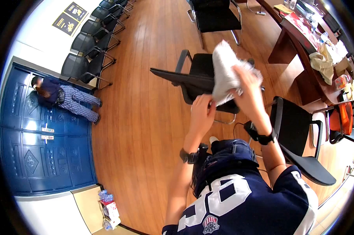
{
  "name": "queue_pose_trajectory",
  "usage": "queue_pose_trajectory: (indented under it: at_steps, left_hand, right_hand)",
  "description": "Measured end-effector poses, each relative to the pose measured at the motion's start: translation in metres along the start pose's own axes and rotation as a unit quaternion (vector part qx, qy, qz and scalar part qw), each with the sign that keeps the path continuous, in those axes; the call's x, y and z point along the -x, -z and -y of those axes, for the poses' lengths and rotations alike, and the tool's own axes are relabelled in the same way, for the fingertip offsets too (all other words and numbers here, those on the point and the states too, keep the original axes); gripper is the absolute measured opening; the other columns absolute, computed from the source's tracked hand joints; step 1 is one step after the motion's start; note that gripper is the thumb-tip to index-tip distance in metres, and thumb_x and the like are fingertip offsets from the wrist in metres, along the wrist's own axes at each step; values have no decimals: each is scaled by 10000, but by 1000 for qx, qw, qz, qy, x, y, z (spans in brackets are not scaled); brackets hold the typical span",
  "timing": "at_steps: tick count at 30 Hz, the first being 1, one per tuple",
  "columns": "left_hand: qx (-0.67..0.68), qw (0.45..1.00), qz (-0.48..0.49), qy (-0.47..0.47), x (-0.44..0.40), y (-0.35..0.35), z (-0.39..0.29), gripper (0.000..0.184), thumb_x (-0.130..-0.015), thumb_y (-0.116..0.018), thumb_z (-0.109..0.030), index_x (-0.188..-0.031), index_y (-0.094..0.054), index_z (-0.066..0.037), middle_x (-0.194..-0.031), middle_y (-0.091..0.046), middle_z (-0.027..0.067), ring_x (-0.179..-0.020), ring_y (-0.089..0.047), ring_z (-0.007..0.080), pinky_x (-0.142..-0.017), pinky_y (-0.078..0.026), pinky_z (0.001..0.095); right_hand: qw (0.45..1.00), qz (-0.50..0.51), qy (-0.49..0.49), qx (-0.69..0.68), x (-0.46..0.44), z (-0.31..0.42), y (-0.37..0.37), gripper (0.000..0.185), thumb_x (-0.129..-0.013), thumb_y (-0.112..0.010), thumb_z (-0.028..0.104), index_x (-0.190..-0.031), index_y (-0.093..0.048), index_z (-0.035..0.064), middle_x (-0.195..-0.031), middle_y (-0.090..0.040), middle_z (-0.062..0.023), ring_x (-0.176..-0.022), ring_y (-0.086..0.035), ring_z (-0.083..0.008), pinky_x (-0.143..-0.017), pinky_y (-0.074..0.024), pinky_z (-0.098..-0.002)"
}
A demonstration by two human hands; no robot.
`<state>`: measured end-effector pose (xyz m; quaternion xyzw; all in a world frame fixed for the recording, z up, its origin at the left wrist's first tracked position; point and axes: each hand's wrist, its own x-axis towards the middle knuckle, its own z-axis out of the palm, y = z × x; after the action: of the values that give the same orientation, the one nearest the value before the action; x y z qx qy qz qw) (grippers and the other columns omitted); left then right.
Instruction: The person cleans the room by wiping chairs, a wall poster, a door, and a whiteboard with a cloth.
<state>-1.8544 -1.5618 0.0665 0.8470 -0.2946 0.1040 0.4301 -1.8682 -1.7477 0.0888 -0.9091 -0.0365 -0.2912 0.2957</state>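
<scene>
A whitish, fuzzy cloth (225, 70) is held up in front of me, bunched and blurred in places. My right hand (247, 91) grips it from its right side, with fingers closed over the fabric. At its lower left corner, my left hand (203, 111) is closed in a pinch on the edge. Both wrists wear black bands. Just behind the cloth is a black office chair (202, 64), its seat partly hidden by the cloth and my hands.
Another black chair (296, 125) stands close on my right, and one more (216, 19) farther ahead. Cluttered desks (296, 41) line the right side. A row of chairs (85, 43) runs along the left wall. A person (63, 96) stands by the blue doors (48, 164). Bottles (106, 196) sit below.
</scene>
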Motion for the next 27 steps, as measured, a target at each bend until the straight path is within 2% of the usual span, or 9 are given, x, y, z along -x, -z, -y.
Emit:
queue_pose_trajectory:
  at_steps: [1, 3, 11, 16, 19, 21, 24, 25, 27]
  left_hand:
    - [4, 999, -9, 49, 7, -3, 24, 69, -809, -553, -8, -877, -541, -7, -881, -560, 143, -838, -533, 320, -739, -422, 379]
    - [87, 993, 52, 64, 36, -7, 80, 30, -810, -533, 12, -826, -517, -8, -816, -549, 145, -765, -541, 317, -683, -429, 365]
    - [198, 935, 24, 292, 48, 22, 162, 106, -841, -542, 49, -930, -564, -4, -816, -612, 66, -765, -593, 155, -675, -463, 263]
    - [133, 979, 6, 156, -37, 91, 170, 140, -904, -517, -37, -1037, -534, 7, -1029, -576, 152, -974, -560, 254, -875, -439, 353]
    - [33, 999, -37, 2, -78, 128, 192, 316, -830, -539, 32, -1141, -510, -14, -1127, -537, 181, -1052, -528, 321, -922, -425, 401]
    - [-7, 996, 58, -73, -103, 146, 225, 509, -799, -562, 13, -1290, -440, -38, -1301, -431, 195, -1229, -404, 371, -1026, -329, 470]
    - [62, 984, 141, -87, -123, 149, 269, 698, -737, -593, 21, -1384, -344, -61, -1374, -360, 180, -1279, -344, 378, -1071, -288, 475]
    - [70, 982, 154, -89, -129, 149, 282, 702, -733, -597, 23, -1383, -345, -62, -1370, -364, 176, -1275, -348, 379, -1071, -290, 473]
    - [103, 974, 182, -86, -135, 149, 297, 709, -726, -604, 28, -1381, -347, -65, -1361, -373, 169, -1266, -355, 381, -1069, -293, 470]
  right_hand:
    - [997, 65, -18, -29, -3, -1, -28, 714, -636, -769, 164, -1273, -461, 61, -1212, -529, -137, -1135, -479, -348, -1004, -338, -463]
    - [986, 62, 3, 154, -6, 13, -63, 797, -596, -796, 265, -1290, -442, 94, -1251, -487, -125, -1158, -451, -320, -1003, -318, -466]
    - [974, 195, -55, 101, -58, 32, -105, 647, -616, -779, 212, -1178, -488, 82, -979, -587, -92, -946, -550, -280, -848, -396, -396]
    - [980, 177, -31, 91, -101, 78, -187, 524, -659, -727, 168, -1114, -484, 75, -910, -585, -86, -896, -567, -261, -831, -413, -376]
    - [976, 162, -53, 137, -118, 98, -241, 404, -720, -620, 140, -1101, -508, 62, -903, -581, -79, -882, -563, -248, -818, -424, -362]
    - [974, 153, -49, 156, -130, 109, -259, 419, -742, -582, 145, -1143, -513, 46, -896, -578, -70, -889, -560, -232, -829, -428, -346]
    - [963, 158, -62, 209, -145, 121, -285, 409, -750, -562, 142, -1140, -523, 26, -902, -576, -64, -889, -560, -219, -832, -429, -332]
    - [964, 160, -99, 188, -145, 122, -292, 512, -636, -691, 151, -1105, -534, 20, -925, -586, -77, -907, -560, -239, -825, -429, -346]
    - [958, 170, -106, 206, -151, 125, -300, 535, -577, -735, 167, -1055, -540, 28, -915, -585, -78, -899, -559, -246, -826, -430, -347]
